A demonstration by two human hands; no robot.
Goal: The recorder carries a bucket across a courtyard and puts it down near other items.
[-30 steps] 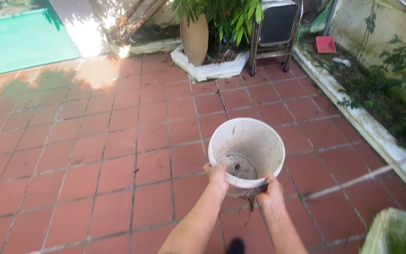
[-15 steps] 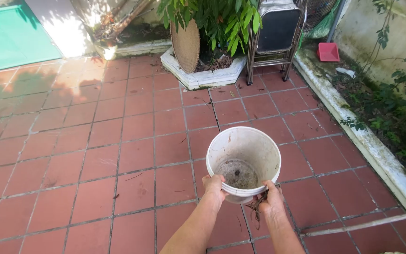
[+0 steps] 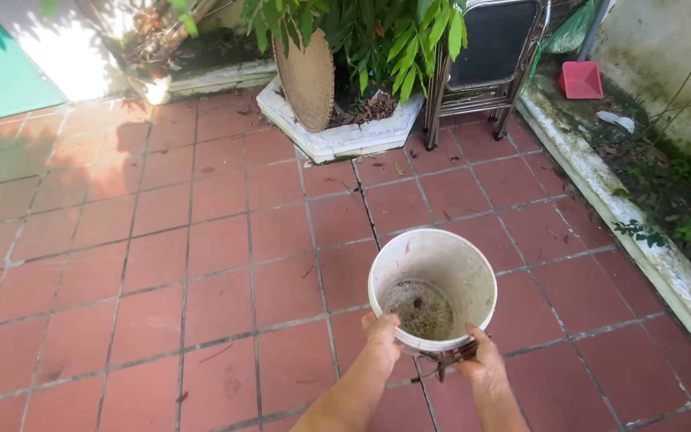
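- Spreading across the whole scene, a floor (image 3: pixel 161 256) of red square tiles lies half in shade.
- Far off, a white hexagonal planter (image 3: pixel 337 132) holds a leafy plant, with a round woven tray (image 3: pixel 309 76) leaning on it; a metal chair (image 3: pixel 485 56) stands just right.
- A mossy white kerb (image 3: pixel 633 216) runs down the right side, a small red dustpan (image 3: pixel 581 80) beyond it.
- Near centre, a dirty white bucket (image 3: pixel 433 280), debris inside, is held above the tiles.
- The left hand (image 3: pixel 381 332) grips its near rim, fingers curled over.
- The right hand (image 3: pixel 483 360) holds the rim too, fingers pressing dry twigs (image 3: pixel 445 364) against it.
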